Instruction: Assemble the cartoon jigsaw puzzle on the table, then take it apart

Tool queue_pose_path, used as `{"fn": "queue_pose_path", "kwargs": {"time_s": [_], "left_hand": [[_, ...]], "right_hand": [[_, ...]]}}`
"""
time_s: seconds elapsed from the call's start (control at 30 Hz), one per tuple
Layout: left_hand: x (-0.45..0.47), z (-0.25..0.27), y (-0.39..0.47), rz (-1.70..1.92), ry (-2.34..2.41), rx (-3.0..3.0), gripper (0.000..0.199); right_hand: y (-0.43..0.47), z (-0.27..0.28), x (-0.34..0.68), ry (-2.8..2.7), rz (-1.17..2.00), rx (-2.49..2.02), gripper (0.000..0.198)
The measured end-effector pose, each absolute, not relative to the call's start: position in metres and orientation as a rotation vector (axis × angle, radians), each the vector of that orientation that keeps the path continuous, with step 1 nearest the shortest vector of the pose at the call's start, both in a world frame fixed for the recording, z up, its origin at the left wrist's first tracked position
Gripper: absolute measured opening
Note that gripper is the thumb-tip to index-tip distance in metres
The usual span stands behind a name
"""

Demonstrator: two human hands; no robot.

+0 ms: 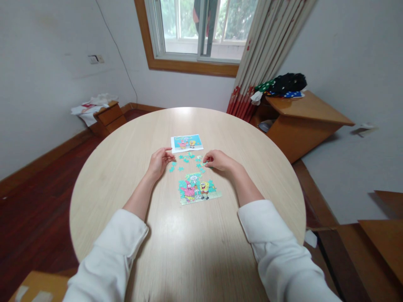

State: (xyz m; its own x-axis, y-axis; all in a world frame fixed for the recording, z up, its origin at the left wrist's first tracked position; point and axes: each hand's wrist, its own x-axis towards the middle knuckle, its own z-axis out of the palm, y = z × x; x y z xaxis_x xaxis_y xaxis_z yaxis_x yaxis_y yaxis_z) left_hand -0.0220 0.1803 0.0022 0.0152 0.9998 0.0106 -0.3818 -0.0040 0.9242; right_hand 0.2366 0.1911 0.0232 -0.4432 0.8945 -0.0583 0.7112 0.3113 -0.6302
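Observation:
A partly assembled jigsaw puzzle [195, 191] of cartoon figures lies on the round table, with an uneven upper edge. Beyond it, several loose teal puzzle pieces [181, 168] are scattered between my hands. My left hand [160, 162] rests at the left of these pieces, fingers loosely bent and apart, holding nothing that I can see. On the right, my right hand [218, 160] has thumb and index finger closed on a puzzle piece [205, 163], mostly covered by the fingertips. The reference picture [189, 144], a printed sheet with the same figures, lies farther back.
The round, pale wooden table [189, 251] fills the middle. A wooden cabinet [302, 121] with dark clothes [288, 84] on it stands at the right. Behind are a window [201, 29] and a curtain [261, 46]. A small wooden stand [110, 119] with white cloth is at left.

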Motion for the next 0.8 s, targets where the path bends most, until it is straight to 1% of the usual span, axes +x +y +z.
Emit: {"fn": "queue_pose_path", "kwargs": {"time_s": [0.3,0.67,0.73,0.8], "left_hand": [[-0.0211,0.003,0.1797,1.364,0.921,0.941,0.023],[-0.0205,0.0033,0.1801,1.369,0.921,0.922,0.021],[-0.0205,0.0039,0.1795,1.362,0.921,0.928,0.022],[-0.0206,0.0042,0.1791,1.36,0.92,0.928,0.022]], "right_hand": [[0.1876,0.0283,0.2348,-2.34,0.829,-1.458,0.012],[0.1863,0.0299,0.2335,-2.254,0.97,-1.459,0.006],[0.1854,0.0299,0.2334,-2.228,1.019,-1.427,0.008],[0.1838,0.031,0.2326,-2.217,1.026,-1.357,0.014]]}}
